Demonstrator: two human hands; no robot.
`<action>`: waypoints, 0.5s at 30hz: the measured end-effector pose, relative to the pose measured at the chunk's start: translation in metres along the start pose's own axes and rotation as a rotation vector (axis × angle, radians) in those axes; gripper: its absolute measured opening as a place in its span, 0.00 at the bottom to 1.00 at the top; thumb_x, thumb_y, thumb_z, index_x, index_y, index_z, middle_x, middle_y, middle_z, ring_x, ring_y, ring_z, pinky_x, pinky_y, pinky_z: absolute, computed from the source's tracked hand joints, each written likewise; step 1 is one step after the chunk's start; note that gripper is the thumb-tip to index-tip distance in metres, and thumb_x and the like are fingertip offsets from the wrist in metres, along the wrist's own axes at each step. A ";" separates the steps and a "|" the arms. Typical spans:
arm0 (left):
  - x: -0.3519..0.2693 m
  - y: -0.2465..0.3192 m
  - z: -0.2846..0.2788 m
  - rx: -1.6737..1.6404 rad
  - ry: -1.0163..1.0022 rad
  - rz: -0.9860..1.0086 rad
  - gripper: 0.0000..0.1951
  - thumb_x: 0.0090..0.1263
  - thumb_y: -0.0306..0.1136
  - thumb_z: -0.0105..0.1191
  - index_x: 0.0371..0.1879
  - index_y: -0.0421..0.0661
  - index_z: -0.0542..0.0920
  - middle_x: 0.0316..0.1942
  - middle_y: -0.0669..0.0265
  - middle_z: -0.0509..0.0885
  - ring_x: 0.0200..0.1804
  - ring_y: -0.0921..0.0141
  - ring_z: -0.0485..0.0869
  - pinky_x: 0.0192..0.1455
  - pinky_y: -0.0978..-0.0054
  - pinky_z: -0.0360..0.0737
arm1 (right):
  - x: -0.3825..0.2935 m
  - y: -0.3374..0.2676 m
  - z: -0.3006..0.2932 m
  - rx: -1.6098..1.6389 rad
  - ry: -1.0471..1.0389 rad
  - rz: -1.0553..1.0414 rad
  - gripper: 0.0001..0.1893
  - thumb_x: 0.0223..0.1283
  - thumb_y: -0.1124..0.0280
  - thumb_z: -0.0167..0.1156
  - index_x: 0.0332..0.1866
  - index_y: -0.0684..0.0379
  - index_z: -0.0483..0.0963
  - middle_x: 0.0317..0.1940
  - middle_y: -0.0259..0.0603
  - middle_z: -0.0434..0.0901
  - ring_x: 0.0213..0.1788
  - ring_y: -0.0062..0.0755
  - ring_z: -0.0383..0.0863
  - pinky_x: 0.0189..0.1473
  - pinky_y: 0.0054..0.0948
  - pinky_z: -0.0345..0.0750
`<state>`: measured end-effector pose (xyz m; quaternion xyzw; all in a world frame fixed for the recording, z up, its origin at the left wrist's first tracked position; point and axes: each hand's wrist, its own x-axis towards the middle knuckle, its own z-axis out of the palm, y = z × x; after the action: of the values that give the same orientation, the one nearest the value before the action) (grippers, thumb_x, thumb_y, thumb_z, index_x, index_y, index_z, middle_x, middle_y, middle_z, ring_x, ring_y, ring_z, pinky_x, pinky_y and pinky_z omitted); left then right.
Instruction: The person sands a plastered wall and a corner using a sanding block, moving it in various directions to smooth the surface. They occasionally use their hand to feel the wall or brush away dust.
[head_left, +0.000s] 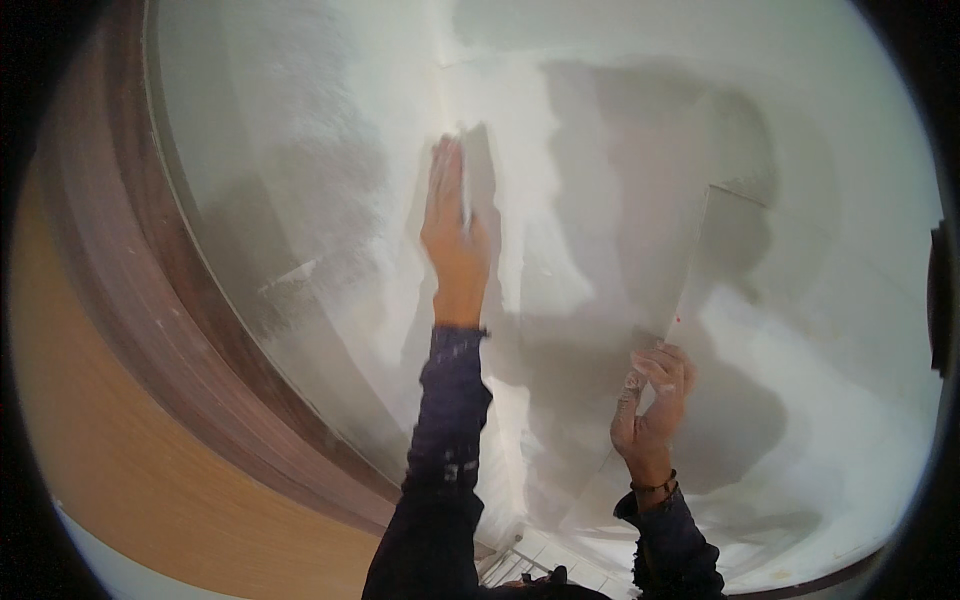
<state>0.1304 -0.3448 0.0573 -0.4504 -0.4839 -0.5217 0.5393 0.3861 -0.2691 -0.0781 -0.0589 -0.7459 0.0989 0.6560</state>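
My left hand (452, 199) lies along a pale inside wall corner (512, 439), its fingers together and pointing up. It is slightly blurred. A whitish edge shows beside the fingers; whether it is a thin sheet under the hand or dust, I cannot tell. My right hand (654, 405) is held before the wall (615, 195) to the right, fingers loosely curled, with a gap between thumb and fingers and no object visible in it. White powder or filler coats its thumb and fingers. Grey and white patches of filler mark the wall around both hands.
A brown wooden door frame (142, 247) curves down the left, beside an orange-brown panel (112, 427). Below me, light metal bars (514, 564) show over a tiled floor (551, 553). A dark object (936, 300) sits at the right rim. The wall bears a small red mark (678, 320).
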 end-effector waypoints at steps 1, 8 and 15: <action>0.010 -0.007 0.010 0.007 0.012 0.006 0.26 0.75 0.15 0.43 0.73 0.34 0.71 0.74 0.46 0.73 0.77 0.55 0.72 0.78 0.61 0.69 | 0.000 0.008 0.006 -0.024 -0.014 -0.021 0.17 0.58 0.85 0.56 0.51 0.56 0.75 0.49 0.45 0.84 0.58 0.53 0.80 0.68 0.53 0.68; 0.015 0.020 0.065 -0.196 0.065 -0.295 0.21 0.79 0.21 0.44 0.70 0.33 0.73 0.74 0.40 0.72 0.78 0.49 0.69 0.78 0.59 0.68 | -0.022 0.042 0.024 -0.072 0.040 -0.169 0.16 0.52 0.83 0.55 0.45 0.51 0.76 0.40 0.36 0.85 0.57 0.46 0.80 0.64 0.50 0.68; 0.060 -0.014 0.068 -0.041 0.083 -0.004 0.21 0.82 0.22 0.44 0.72 0.40 0.73 0.73 0.46 0.73 0.77 0.52 0.70 0.79 0.60 0.68 | -0.025 0.048 0.025 -0.196 0.058 -0.281 0.15 0.45 0.78 0.53 0.39 0.47 0.77 0.34 0.31 0.85 0.50 0.38 0.83 0.67 0.49 0.65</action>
<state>0.1118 -0.2852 0.1248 -0.4384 -0.4513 -0.5509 0.5482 0.3625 -0.2298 -0.1156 -0.0204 -0.7338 -0.0686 0.6756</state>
